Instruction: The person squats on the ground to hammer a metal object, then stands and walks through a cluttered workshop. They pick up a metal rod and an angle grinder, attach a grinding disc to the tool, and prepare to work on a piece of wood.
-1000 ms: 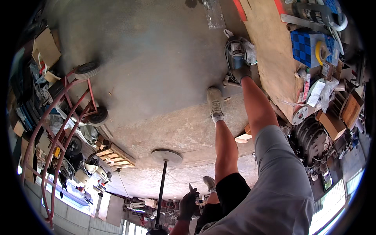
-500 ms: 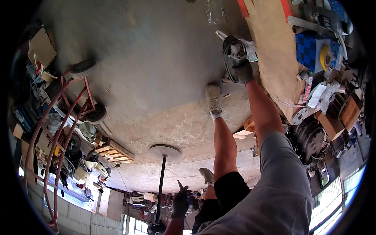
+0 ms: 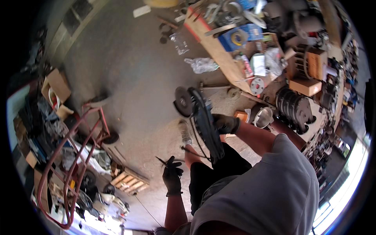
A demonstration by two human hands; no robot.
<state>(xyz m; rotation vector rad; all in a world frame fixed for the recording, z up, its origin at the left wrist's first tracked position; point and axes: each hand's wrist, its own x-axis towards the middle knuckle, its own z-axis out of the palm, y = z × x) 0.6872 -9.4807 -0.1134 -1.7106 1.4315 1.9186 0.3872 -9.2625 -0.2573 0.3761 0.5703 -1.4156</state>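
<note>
An angle grinder (image 3: 205,127) with a round disc (image 3: 183,102) is held up in front of me, its cable looped along the body. My gloved right hand (image 3: 227,124) is closed around the grinder's side. Lower and to the left, my gloved left hand (image 3: 172,176) pinches a thin, dark, pointed stick (image 3: 159,159), whose kind I cannot make out. A gap separates the left hand from the grinder. The right fingertips are partly hidden behind the tool.
A wooden-topped table (image 3: 211,49) with tape, papers and metal parts stands at the upper right. Clear plastic bags (image 3: 201,65) lie at its left edge. A red hand truck (image 3: 74,156) stands left, near a wooden pallet (image 3: 129,182). Heavy ribbed metal parts (image 3: 293,107) lie right.
My right hand has raised the grinder from beside the table toward my body. The left hand, still with the thin stick, appears higher. The whole view has turned, and the round-plated pole has left it.
</note>
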